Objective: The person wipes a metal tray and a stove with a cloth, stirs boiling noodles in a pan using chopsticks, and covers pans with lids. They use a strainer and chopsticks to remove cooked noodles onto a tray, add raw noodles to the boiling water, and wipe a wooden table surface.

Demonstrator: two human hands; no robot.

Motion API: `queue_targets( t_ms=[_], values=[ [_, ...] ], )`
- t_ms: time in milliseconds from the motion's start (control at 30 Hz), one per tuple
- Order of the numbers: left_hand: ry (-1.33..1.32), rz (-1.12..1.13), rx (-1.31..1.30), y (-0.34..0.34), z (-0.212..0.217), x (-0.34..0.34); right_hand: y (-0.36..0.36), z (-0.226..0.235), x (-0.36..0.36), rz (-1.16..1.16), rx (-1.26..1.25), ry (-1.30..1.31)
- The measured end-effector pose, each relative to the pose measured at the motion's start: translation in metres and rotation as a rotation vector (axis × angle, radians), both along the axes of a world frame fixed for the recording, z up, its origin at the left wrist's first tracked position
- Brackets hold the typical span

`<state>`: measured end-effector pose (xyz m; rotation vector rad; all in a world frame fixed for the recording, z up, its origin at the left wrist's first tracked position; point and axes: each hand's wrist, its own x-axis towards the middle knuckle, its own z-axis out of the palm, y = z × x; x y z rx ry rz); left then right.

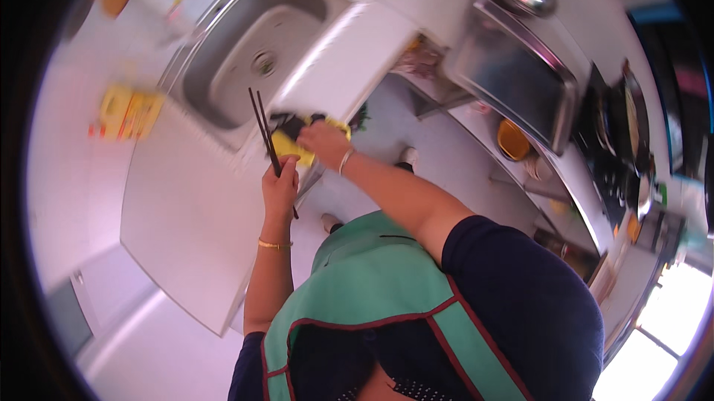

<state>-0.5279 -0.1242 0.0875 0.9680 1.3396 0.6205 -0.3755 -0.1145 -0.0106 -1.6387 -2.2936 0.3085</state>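
Legible texts, labels, numbers or signs: none. Item: yellow rectangular piece [132,112], left side of the frame, above mid-height; surface bears red markings, blurred, not readable as letters or figures.

Glaring window [675,303]; warped, blurry edges.

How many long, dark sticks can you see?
2: the left stick and the right stick, side by side in the left hand, pointing toward the sink. Others may be hidden.
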Motion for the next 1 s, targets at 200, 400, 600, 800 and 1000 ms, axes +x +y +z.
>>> queue_targets(
  t_ms=[200, 400, 600, 800, 1000],
  values=[
    [-0.128, -0.289, 0.078, 0.011, -0.014, 0.228, -0.076, 0.05, 0.235, -0.68, -0.452, 1.028],
    [0.452, -0.628, 0.803, 0.026, -0.05, 0.375, -0.206, 0.091, 0.326, -0.78, -0.437, 1.611],
    [0.716, -0.727, 1.142, 0.068, -0.042, 0.455, -0.237, 0.128, 0.374, -1.096, -0.152, 1.583],
    [0.781, -1.102, 1.008, 0.102, -0.06, 0.478, -0.266, 0.125, 0.392, -1.456, 0.245, 1.757],
    [0.742, -1.0, 0.994, 0.14, -0.08, 0.457, -0.272, 0.135, 0.403, -1.577, 0.532, 1.636]
  ],
)
